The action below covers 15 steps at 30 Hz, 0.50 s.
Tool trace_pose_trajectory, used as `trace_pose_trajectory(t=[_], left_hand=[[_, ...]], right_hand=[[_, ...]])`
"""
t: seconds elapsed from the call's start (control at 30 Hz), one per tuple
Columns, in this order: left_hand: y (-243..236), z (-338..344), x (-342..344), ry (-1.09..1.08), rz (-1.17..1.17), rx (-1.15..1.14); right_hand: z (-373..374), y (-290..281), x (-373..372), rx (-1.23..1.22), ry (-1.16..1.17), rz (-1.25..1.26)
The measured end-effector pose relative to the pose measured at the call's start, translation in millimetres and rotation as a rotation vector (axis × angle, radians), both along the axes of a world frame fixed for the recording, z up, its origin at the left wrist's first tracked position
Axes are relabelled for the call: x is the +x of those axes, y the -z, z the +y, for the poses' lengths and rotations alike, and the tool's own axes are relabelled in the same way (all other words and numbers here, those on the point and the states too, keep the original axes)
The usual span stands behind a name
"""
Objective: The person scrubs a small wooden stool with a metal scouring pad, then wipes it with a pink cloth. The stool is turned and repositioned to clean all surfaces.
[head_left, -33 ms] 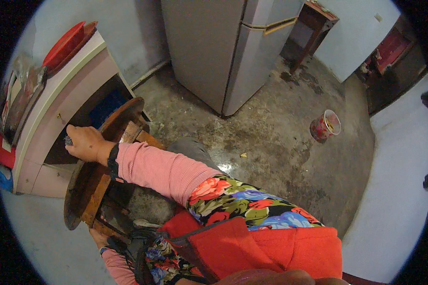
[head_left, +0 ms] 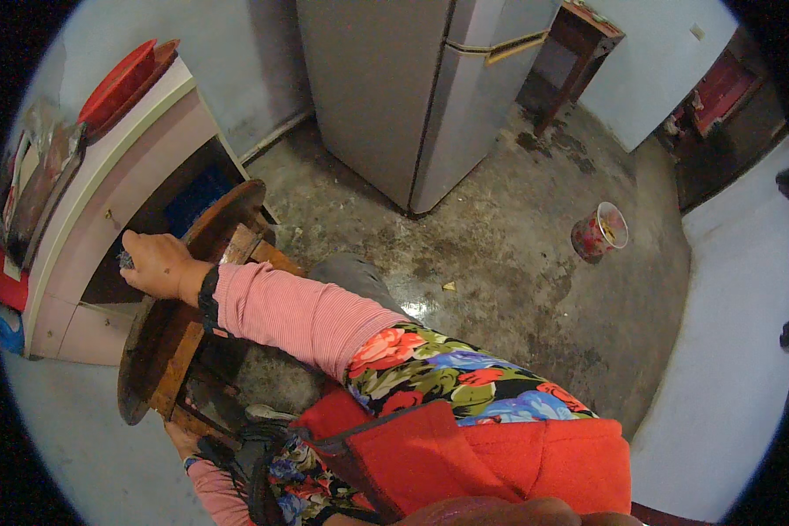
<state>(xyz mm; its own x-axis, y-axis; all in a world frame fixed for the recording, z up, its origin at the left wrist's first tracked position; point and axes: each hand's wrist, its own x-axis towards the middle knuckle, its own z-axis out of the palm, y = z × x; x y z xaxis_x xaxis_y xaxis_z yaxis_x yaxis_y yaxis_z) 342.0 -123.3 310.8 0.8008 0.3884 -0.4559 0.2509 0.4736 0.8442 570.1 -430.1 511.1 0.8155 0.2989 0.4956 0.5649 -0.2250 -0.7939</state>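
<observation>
My right hand [head_left: 160, 266] is closed on a grey scrubbing pad [head_left: 125, 260], just over the upper left side of a round wooden tabletop [head_left: 138, 377], which stands tilted on edge with its wooden underframe [head_left: 177, 364] facing me. My left hand [head_left: 181, 437] is lower down, gripping the lower end of the wooden frame; some of its fingers are hidden behind it. Just behind the tabletop stands a pale cabinet [head_left: 149, 162] with a dark open compartment and a blue item [head_left: 188, 200] inside.
A red basin [head_left: 123, 83] tops the cabinet. A grey refrigerator [head_left: 368, 96] stands ahead on the stained concrete floor [head_left: 500, 333]. A wooden table [head_left: 574, 53] is at back right, a patterned bucket [head_left: 600, 231] on the floor right, a doorway [head_left: 719, 123] beyond, white wall [head_left: 728, 368] at right.
</observation>
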Motion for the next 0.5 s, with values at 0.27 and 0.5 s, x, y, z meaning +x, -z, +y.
trace_pose_trajectory(t=[0.27, 0.5], left_hand=[[-17.9, -22.9, 5.0, -0.063, -0.01, -0.038], [-8.2, -11.9, 1.6, -0.05, -0.016, -0.012]], right_hand=[[3.0, 3.9, 1.8, 0.008, 0.011, -0.033], [1.5, 1.5, 1.3, -0.013, 0.01, -0.007]])
